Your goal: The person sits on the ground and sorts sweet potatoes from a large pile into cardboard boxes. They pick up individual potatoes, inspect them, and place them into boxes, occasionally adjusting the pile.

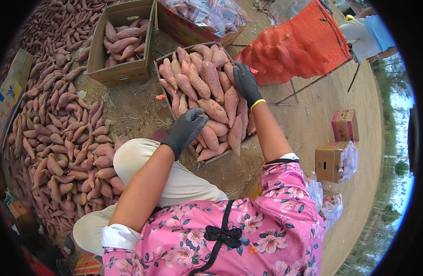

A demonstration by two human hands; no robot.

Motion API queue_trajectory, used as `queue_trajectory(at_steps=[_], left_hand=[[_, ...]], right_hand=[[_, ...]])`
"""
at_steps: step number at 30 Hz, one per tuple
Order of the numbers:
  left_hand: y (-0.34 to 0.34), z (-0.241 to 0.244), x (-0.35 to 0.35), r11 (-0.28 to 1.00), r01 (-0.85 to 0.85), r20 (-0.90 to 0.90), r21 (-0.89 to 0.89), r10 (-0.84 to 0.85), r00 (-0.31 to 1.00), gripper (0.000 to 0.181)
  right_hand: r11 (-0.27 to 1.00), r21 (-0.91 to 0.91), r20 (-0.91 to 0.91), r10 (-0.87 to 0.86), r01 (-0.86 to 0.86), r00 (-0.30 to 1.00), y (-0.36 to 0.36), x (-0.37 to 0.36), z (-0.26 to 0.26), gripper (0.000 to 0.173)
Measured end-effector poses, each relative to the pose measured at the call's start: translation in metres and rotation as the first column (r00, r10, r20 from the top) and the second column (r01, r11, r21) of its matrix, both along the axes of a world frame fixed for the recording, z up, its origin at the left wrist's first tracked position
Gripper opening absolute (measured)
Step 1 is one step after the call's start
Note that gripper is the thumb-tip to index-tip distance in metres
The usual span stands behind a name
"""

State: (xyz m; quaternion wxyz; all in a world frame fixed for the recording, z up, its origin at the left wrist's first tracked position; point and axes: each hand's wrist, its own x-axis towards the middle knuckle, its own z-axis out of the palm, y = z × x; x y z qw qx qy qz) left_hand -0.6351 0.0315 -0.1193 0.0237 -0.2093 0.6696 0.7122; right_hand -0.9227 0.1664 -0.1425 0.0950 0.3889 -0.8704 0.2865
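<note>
A cardboard box [170, 105] heaped with sweet potatoes [197, 82] stands on the ground before me. My left hand [189, 129], in a dark grey glove, is over the box's near left part with its fingers curled; whether anything is between them cannot be told. At the box's right side, my right hand [246, 81], gloved the same way, rests against the outer sweet potatoes with its fingers extended; its fingertips are partly hidden. Just beyond that hand lies a red mesh bag [290, 45] filled with sweet potatoes, held on a metal frame.
A large heap of sweet potatoes [69, 151] spreads along the left. Behind are a half-filled cardboard box [118, 74] and a box with plastic-wrapped contents [183, 29]. Closed boxes [344, 126] and plastic-lined ones stand at right. Another person [361, 34] is at the upper right.
</note>
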Motion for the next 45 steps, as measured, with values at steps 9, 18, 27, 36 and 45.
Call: queue_trajectory(at_steps=[9, 18, 27, 36, 45], left_hand=[[-0.018, 0.032, 0.023, 0.995, -0.085, -0.025, 0.059, 0.086, 0.996, 0.047], [-0.060, 0.118, 0.155, 0.779, -0.429, -0.443, -0.457, 0.219, 0.869, 0.042], [-0.172, 0.104, 0.386, 0.813, -0.376, 0.154, -0.445, 0.483, 0.862, 0.043], [-0.334, -0.088, 0.390, 0.624, 0.160, 0.485, -0.765, 0.394, 0.781, 0.054], [-0.446, -0.216, 0.314, 0.440, 0.258, 0.457, -0.860, 0.439, 0.773, 0.037]], right_hand=[[0.999, -0.029, 0.099, 0.028, -0.025, 0.995, -0.004, -0.009, 0.029, 0.035], [0.909, 0.348, 0.130, 0.194, -0.228, 0.972, -0.058, -0.044, -0.014, 0.048], [0.960, 0.247, 0.068, 0.118, -0.132, 0.991, -0.082, -0.017, 0.044, 0.046], [0.810, -0.411, 0.726, 0.569, -0.419, 0.387, -0.278, 0.266, 0.092, 0.029], [0.722, -0.130, 0.977, 0.212, -0.680, 0.038, -0.339, 0.303, -0.044, 0.040]])
